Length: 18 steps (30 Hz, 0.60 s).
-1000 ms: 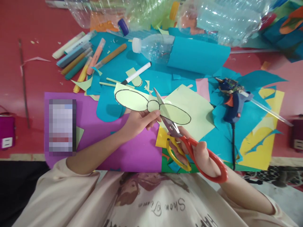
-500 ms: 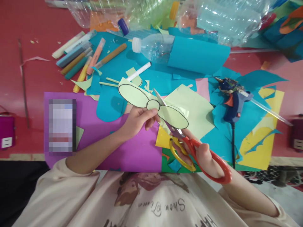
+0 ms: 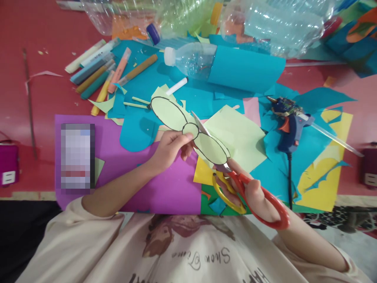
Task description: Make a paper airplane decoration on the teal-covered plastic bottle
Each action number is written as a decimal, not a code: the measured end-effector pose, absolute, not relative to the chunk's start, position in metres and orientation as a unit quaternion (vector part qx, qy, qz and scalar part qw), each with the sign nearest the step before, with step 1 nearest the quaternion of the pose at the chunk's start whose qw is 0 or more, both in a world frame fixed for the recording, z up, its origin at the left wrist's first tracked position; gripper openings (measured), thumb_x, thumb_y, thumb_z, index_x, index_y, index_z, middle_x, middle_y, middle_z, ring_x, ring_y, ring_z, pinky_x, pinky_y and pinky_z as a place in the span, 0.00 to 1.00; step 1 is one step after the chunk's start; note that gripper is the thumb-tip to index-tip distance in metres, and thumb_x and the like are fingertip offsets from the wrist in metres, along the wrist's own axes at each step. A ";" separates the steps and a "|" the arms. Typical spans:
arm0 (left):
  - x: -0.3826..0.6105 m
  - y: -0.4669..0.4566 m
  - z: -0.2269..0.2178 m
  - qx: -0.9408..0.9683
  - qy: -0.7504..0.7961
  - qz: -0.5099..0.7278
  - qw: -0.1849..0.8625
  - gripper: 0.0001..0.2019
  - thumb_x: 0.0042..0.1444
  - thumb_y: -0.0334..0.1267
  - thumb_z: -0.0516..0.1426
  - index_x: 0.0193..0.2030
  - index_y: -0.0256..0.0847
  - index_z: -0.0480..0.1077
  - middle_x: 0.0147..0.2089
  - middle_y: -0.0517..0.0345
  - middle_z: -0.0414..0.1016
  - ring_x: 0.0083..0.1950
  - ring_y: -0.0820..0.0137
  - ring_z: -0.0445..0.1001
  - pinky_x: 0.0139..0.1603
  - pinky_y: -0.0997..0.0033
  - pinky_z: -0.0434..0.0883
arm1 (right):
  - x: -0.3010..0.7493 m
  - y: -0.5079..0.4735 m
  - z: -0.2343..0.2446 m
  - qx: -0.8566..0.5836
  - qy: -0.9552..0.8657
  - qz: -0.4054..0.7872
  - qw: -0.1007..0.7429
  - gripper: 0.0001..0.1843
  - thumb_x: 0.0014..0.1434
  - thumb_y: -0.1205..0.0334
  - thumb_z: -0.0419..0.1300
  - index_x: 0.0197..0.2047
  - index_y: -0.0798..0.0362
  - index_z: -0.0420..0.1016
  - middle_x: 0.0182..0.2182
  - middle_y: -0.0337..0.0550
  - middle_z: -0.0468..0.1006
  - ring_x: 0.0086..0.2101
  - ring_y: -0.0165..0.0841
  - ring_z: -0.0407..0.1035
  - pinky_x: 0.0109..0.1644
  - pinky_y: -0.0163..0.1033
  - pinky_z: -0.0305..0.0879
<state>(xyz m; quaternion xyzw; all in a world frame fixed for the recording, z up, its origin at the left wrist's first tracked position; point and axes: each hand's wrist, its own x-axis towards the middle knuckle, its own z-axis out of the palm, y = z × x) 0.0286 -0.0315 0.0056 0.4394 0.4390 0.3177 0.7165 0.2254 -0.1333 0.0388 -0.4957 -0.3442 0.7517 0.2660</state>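
A pale green paper cutout (image 3: 168, 113), drawn in black with two long ovals joined by a small circle, is pinched by my left hand (image 3: 173, 149) at the circle. My thumb lies on top of the paper and the fingers are beneath. In my right hand (image 3: 250, 192) are scissors (image 3: 272, 206) with one red and one yellow handle. One blade shows above the upper edge of the right-hand oval; the rest of the blades is hidden behind the paper. A pale green sheet (image 3: 244, 137) lies just beyond them.
A glue gun (image 3: 288, 133) lies at the right on blue scraps. A bottle wrapped in blue paper (image 3: 244, 68) lies behind my hands, with clear plastic bottles (image 3: 282, 23) further back. Several markers (image 3: 94, 70) are at the left. A blurred phone (image 3: 77, 157) rests on purple paper (image 3: 165, 192).
The cutout has turned clockwise in my left hand, its right oval now pointing lower and its left one steeper. The scissors' handles have shifted very slightly to the right.
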 end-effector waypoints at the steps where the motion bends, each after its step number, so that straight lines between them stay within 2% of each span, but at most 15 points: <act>1: 0.029 -0.032 0.006 0.440 0.439 0.318 0.716 0.16 0.50 0.44 0.57 0.16 0.38 0.67 0.14 0.62 0.66 0.15 0.78 0.63 0.17 0.76 0.60 | 0.226 -0.134 0.038 -0.497 -0.341 0.752 0.266 0.48 0.49 0.20 0.48 0.62 0.44 0.65 0.23 0.33 0.68 0.17 0.24 0.43 0.26 0.37 0.70; 6: 0.028 -0.032 0.006 0.442 0.439 0.324 0.712 0.16 0.50 0.43 0.57 0.16 0.38 0.67 0.14 0.62 0.66 0.15 0.78 0.63 0.17 0.75 0.59 | 0.228 -0.136 0.035 -0.493 -0.329 0.756 0.277 0.43 0.48 0.20 0.51 0.54 0.43 0.70 0.21 0.30 0.64 0.17 0.24 0.41 0.35 0.41 0.75; 10: 0.028 -0.031 0.006 0.451 0.440 0.321 0.707 0.16 0.51 0.43 0.57 0.16 0.39 0.66 0.14 0.61 0.66 0.15 0.77 0.63 0.17 0.74 0.60 | 0.231 -0.137 0.034 -0.494 -0.317 0.757 0.288 0.38 0.49 0.22 0.53 0.49 0.44 0.70 0.21 0.27 0.57 0.18 0.24 0.40 0.47 0.42 0.75; 13: 0.028 -0.031 0.005 0.453 0.438 0.323 0.706 0.16 0.51 0.43 0.57 0.16 0.39 0.67 0.14 0.61 0.66 0.15 0.77 0.63 0.17 0.74 0.60 | 0.234 -0.137 0.032 -0.498 -0.326 0.749 0.292 0.40 0.49 0.23 0.54 0.52 0.45 0.68 0.25 0.29 0.62 0.18 0.23 0.41 0.45 0.40 0.75; 18: 0.027 -0.031 0.002 0.461 0.429 0.342 0.698 0.16 0.53 0.41 0.57 0.17 0.38 0.67 0.15 0.62 0.68 0.15 0.78 0.64 0.17 0.75 0.60 | 0.238 -0.133 0.032 -0.454 -0.374 0.766 0.260 0.32 0.53 0.25 0.51 0.42 0.44 0.67 0.24 0.30 0.59 0.19 0.23 0.44 0.36 0.37 0.74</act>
